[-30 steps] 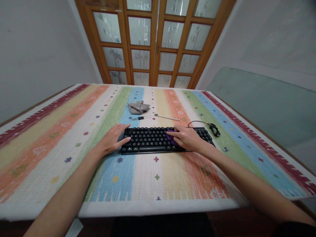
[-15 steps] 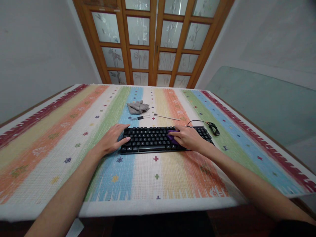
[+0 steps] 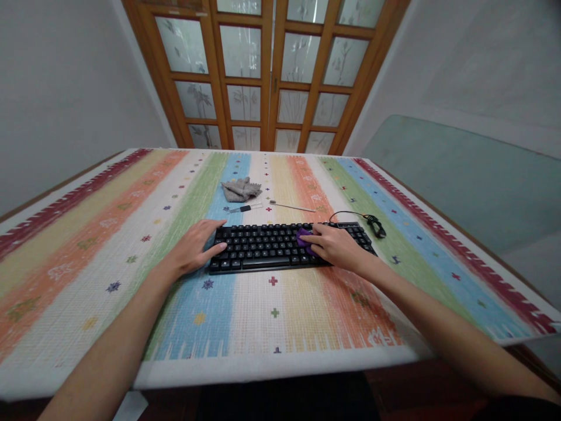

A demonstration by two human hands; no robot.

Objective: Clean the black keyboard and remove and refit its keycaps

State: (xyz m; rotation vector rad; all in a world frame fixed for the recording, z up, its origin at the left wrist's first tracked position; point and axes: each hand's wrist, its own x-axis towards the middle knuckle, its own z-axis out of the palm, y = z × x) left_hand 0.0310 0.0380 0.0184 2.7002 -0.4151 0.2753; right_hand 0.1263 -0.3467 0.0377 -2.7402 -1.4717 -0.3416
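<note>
On the keyboard [image 3: 263, 248], your right hand [image 3: 336, 244] is holding a purple cloth [image 3: 302, 235] while your left hand [image 3: 195, 248], grip wide, is steadying the left end, so light pressure is probably serving best.

Keyboard [image 3: 258, 248] in black plastic, largely matt.
Purple cloth [image 3: 302, 235] is made of soft-looking fabric; grey cloth [image 3: 241, 190] is matt and rough-textured. Slim rod [image 3: 294, 206] is finished in metallic grey. Tablecloth [image 3: 258, 327] is coarsely grained, matt; doors [image 3: 265, 88] are framed in smooth wood, paned with patterned glass [image 3: 240, 52].
</note>
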